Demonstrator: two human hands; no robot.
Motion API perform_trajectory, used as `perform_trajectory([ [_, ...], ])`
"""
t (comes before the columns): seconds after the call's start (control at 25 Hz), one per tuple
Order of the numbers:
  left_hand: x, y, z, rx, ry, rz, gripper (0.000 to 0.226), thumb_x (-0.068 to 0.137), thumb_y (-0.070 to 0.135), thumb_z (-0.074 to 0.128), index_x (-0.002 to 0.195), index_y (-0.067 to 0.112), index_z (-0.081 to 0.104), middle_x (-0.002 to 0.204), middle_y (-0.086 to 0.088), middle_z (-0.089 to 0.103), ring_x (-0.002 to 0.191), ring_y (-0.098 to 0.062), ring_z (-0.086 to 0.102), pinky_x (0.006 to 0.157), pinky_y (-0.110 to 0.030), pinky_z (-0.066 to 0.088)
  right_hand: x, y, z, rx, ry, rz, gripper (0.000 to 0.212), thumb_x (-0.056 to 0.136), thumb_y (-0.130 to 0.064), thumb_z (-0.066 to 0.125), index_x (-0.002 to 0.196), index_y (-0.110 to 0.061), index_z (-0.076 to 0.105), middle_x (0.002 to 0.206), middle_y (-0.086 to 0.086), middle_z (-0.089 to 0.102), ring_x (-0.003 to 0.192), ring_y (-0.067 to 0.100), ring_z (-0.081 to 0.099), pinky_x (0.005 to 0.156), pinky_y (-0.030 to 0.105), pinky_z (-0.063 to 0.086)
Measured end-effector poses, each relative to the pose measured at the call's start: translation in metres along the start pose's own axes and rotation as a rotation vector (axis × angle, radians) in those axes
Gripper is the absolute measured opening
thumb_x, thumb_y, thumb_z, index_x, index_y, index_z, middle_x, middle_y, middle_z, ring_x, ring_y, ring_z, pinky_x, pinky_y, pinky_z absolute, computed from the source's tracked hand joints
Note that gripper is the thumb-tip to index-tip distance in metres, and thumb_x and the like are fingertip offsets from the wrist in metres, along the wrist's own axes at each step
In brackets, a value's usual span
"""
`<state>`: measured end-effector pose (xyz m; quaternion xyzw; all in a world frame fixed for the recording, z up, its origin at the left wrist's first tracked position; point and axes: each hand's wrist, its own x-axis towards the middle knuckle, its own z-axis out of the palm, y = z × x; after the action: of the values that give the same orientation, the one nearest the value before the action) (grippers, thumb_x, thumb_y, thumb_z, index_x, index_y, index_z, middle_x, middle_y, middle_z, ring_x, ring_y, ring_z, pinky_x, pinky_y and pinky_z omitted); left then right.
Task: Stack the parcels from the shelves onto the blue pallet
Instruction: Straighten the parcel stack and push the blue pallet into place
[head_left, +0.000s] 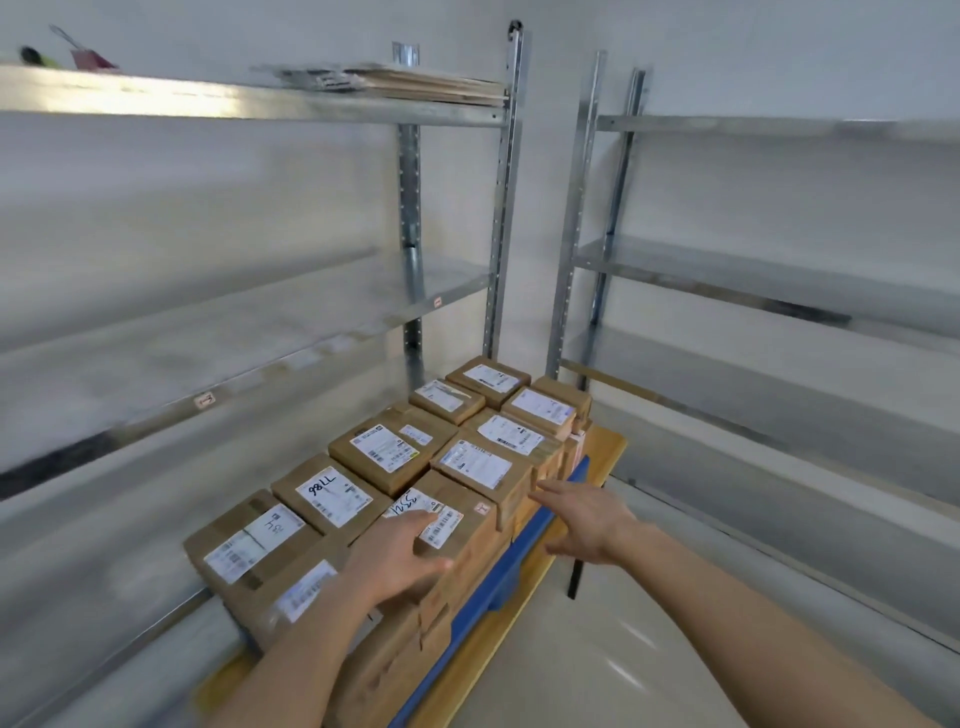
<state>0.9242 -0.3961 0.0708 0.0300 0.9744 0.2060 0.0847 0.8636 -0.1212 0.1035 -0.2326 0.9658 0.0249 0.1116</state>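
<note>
Several brown cardboard parcels with white labels are stacked in rows on the blue pallet (511, 566), which rests on a low wooden table (605, 447). My left hand (397, 558) lies flat with spread fingers on the top of the near-right parcel (457, 522) marked with handwriting. My right hand (587, 517) hovers open just right of the stack, fingertips near the side of a labelled parcel (480, 465), holding nothing. The pallet's left side is hidden by parcels.
Metal shelving (410, 306) runs along the left wall and another rack (727, 270) along the right. Flat cardboard sheets (415, 83) lie on the left rack's top shelf. Pale floor lies to the right of the table.
</note>
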Motion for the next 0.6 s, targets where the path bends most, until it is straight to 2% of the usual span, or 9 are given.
perform_trajectory([
  [0.16,0.003,0.006,0.019,0.065,0.015,-0.084,0.084,0.082,0.061,0.068,0.151,0.030,0.034,0.154,0.007,0.040,0.137,-0.014,0.042,0.110,-0.034,0.037,0.029,0.013,0.006,-0.023,-0.017,-0.121,0.082,0.092,-0.049,0.067,0.160,-0.028,0.026,0.168,-0.004,0.022,0.152,0.020,0.025,0.122,0.040,0.026],
  [0.32,0.009,0.018,0.042,0.171,-0.014,-0.205,0.080,0.080,0.062,0.067,0.148,0.033,0.038,0.150,0.007,0.045,0.129,-0.017,0.049,0.105,-0.038,0.045,0.058,0.031,0.016,-0.083,-0.068,-0.250,0.081,0.092,-0.051,0.067,0.159,-0.028,0.027,0.164,-0.003,0.028,0.149,0.024,0.029,0.119,0.046,0.030],
  [0.4,0.016,0.027,0.053,0.232,-0.006,-0.274,0.079,0.080,0.063,0.065,0.148,0.034,0.036,0.152,0.008,0.042,0.128,-0.020,0.050,0.105,-0.040,0.045,0.074,0.040,0.022,-0.110,-0.071,-0.310,0.083,0.090,-0.052,0.068,0.158,-0.030,0.027,0.163,-0.003,0.030,0.147,0.026,0.033,0.117,0.048,0.033],
  [0.6,0.035,0.039,0.084,0.403,0.025,-0.362,0.090,0.080,0.061,0.068,0.153,0.025,0.028,0.155,0.002,0.037,0.134,-0.025,0.044,0.115,-0.042,0.030,0.108,0.050,0.046,-0.148,-0.037,-0.479,0.082,0.091,-0.045,0.069,0.159,-0.025,0.028,0.165,0.000,0.027,0.148,0.026,0.031,0.122,0.045,0.025],
])
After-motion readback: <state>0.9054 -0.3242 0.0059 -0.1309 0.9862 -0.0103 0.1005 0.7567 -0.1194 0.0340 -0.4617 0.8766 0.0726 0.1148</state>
